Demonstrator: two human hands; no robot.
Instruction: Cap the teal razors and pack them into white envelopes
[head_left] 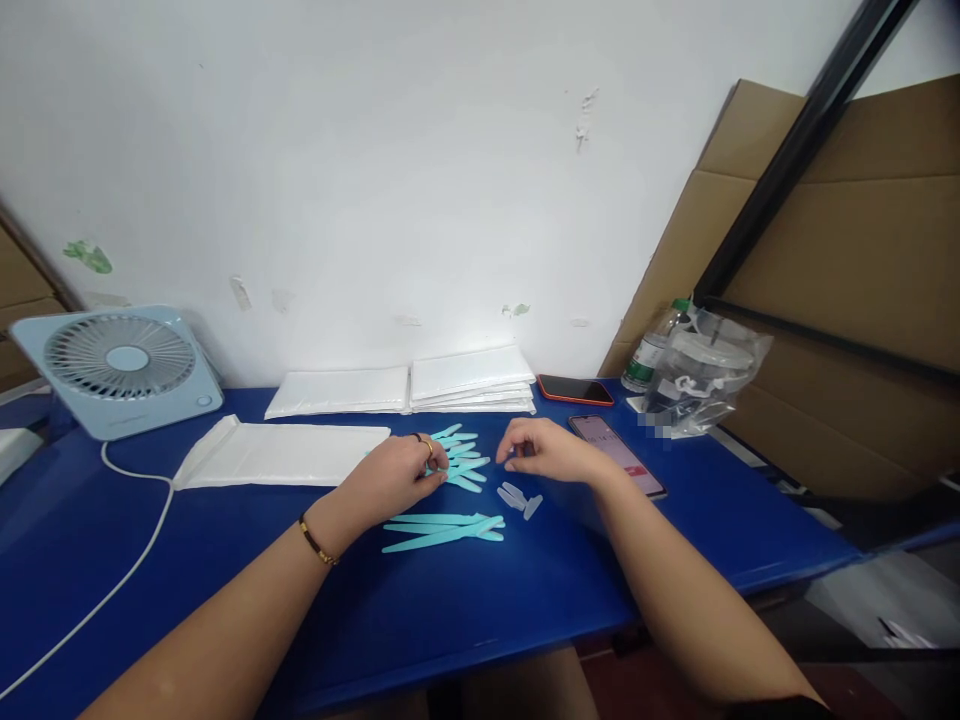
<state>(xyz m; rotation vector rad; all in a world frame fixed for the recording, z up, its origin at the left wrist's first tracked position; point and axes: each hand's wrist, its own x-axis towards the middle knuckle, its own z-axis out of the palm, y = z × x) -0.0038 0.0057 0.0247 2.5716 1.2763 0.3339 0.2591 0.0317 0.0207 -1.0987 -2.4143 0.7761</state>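
Note:
Slim turquoise eyebrow razors (466, 464) lie fanned out in a pile on the blue table. My left hand (401, 472) is over the left part of this pile, fingers curled and thumb drawn in, apparently pinching one of the razors; the fingers partly hide it. Several more eyebrow razors (442, 530) lie crossed in a second group nearer me. To the right of the pile, my right hand (551, 450) hovers with fingers bent and thumb close to the index; anything between them is too small to see. Below it rest several small clear caps (517, 497).
Flat white padded mailers (472, 378) are stacked against the wall; another mailer (292, 452) lies left of my left hand. A blue fan (124, 365) with a white cable stands far left. At right are two phones (619, 455), a bottle (651, 355) and a plastic bag (701, 370).

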